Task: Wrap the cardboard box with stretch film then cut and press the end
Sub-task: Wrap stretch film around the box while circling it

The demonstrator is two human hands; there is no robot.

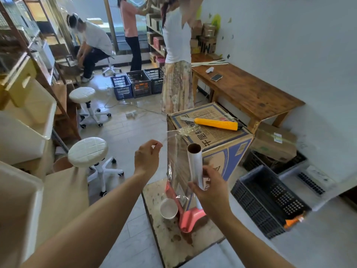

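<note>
A printed cardboard box (216, 136) stands upright on a worn board (173, 236) in the middle of the floor. A yellow utility knife (216, 123) lies on its top. My right hand (210, 192) grips the stretch film roll (195, 165), held upright in front of the box's near corner. A clear sheet of film (177, 161) runs from the roll across the box's left face. My left hand (147, 157) pinches the film's upper edge, left of the box, where it gathers into a thin strand reaching the top corner.
A pink scoop (190, 219) and a white cup (169, 208) lie on the board. Black crates (270, 202) and a carton (274, 144) sit to the right, a wooden table (247, 93) behind. White stools (87, 151) stand left. A person in a long skirt (177, 60) stands behind the box.
</note>
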